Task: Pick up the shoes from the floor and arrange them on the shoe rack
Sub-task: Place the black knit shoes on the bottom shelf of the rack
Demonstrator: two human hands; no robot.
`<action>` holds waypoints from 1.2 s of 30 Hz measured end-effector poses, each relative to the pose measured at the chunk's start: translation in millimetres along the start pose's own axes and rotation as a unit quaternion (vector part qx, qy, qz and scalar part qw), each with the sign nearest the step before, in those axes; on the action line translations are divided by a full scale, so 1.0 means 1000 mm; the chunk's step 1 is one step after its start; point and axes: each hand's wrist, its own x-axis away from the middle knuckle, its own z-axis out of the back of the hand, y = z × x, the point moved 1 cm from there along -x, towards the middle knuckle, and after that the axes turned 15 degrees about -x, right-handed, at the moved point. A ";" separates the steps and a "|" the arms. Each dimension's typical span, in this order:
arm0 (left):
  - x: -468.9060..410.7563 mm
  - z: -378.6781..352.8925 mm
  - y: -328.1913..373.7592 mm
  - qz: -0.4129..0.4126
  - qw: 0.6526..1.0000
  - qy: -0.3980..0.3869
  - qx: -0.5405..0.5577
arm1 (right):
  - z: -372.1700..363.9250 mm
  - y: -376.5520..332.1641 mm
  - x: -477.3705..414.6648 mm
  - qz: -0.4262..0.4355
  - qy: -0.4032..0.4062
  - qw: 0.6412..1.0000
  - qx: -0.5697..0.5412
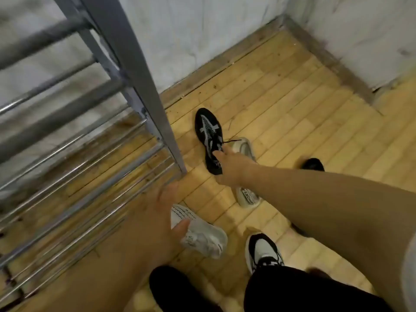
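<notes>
Fingers [218, 154] of our right hand [228, 170] close on the collar of the black shoe [208, 131]. Most fingertips are hidden behind the hand, so exact grip unreadable. Black shoe is over the wooden floor [281, 97], just right of the shoe rack [144, 86] post, toe pointing far. Resting or lifted, we can't tell.

Grey shoe [247, 197] lies under our right wrist with its middle hidden; only the toe and lettered heel show. Dark shoe [314, 164] at right is mostly cut off by the forearm.

Left hand [157, 212] is motion-blurred, fingers spread wide, holding nothing. It overlaps one end of the near white shoe [202, 237]; touching or just above, can't tell.

Our foot in a black-and-white sneaker [262, 249] is near right. Rack rails are blurred.
</notes>
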 end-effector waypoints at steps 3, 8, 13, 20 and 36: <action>-0.008 -0.041 -0.026 0.025 0.999 0.023 0.001 | -0.020 0.003 -0.042 0.013 -0.015 0.995 0.094; 0.013 -0.075 -0.057 0.095 0.995 0.012 0.020 | -0.040 -0.010 -0.053 0.037 0.031 0.987 0.152; 0.093 -0.039 -0.059 0.127 0.979 0.078 0.137 | -0.008 -0.066 0.046 0.054 -0.042 0.974 0.216; 0.241 0.033 -0.057 0.075 0.991 0.086 0.066 | 0.025 -0.189 0.251 0.283 -0.079 0.928 0.230; 0.328 0.010 -0.086 0.014 0.986 0.135 0.095 | -0.020 -0.255 0.360 0.515 0.133 0.846 0.047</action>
